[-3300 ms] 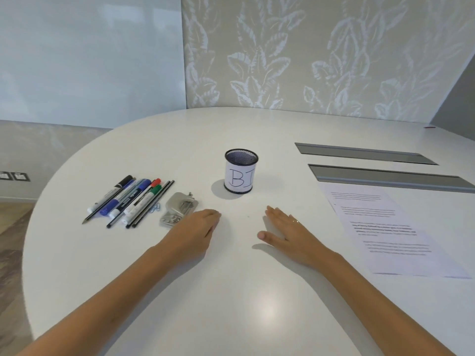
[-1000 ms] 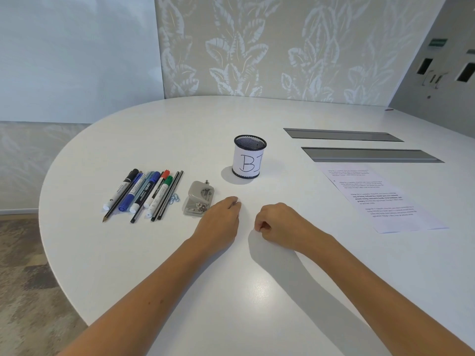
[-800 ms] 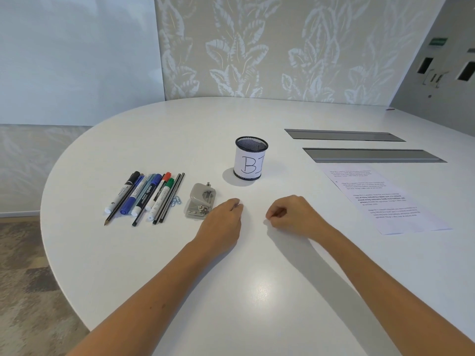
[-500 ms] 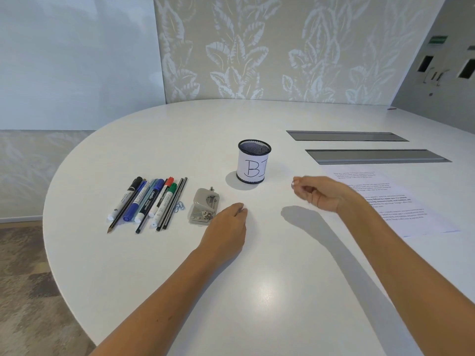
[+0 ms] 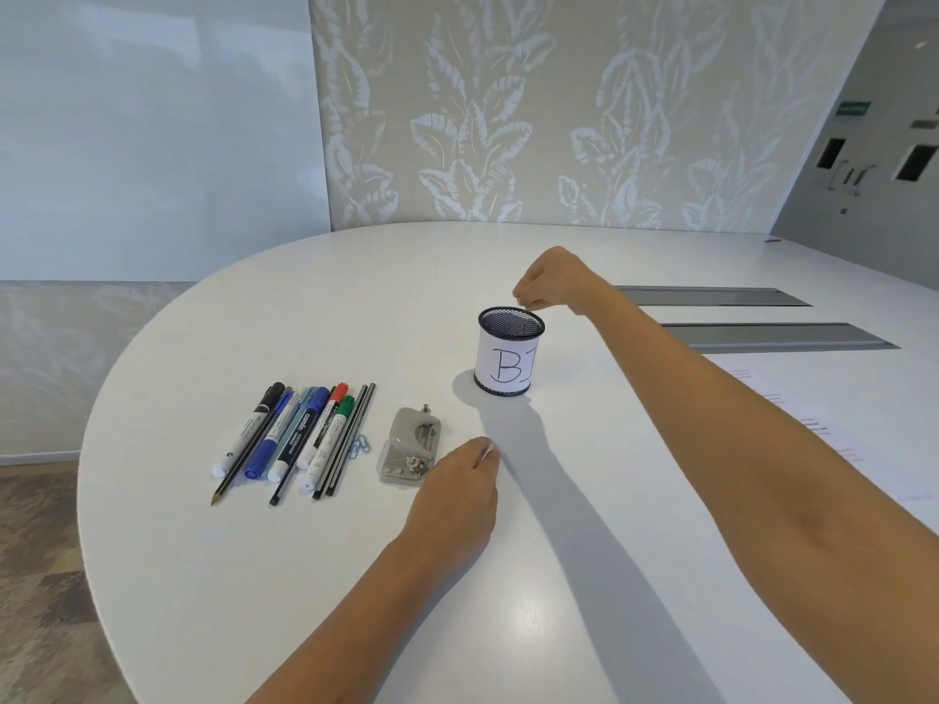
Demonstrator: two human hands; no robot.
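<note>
— Cup (image 5: 509, 359): where on the bench (image 5: 305, 576)?
— Centre. Right hand (image 5: 554, 282) has just risen over its rim, pinching a small item (image 5: 516, 298) too tiny to identify, seemingly ready to drop it. Left hand (image 5: 452, 495) lies loose, holding nothing.

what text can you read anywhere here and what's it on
"BI": hand-drawn on the white paper wrap of the mesh pen cup.
"camlin": on the barrel of the blue marker.
Print on the other markers: too small to read.
Printed sheet on the right: lines blurred, unreadable.
Green sign on the far wall: too small to read.
</note>
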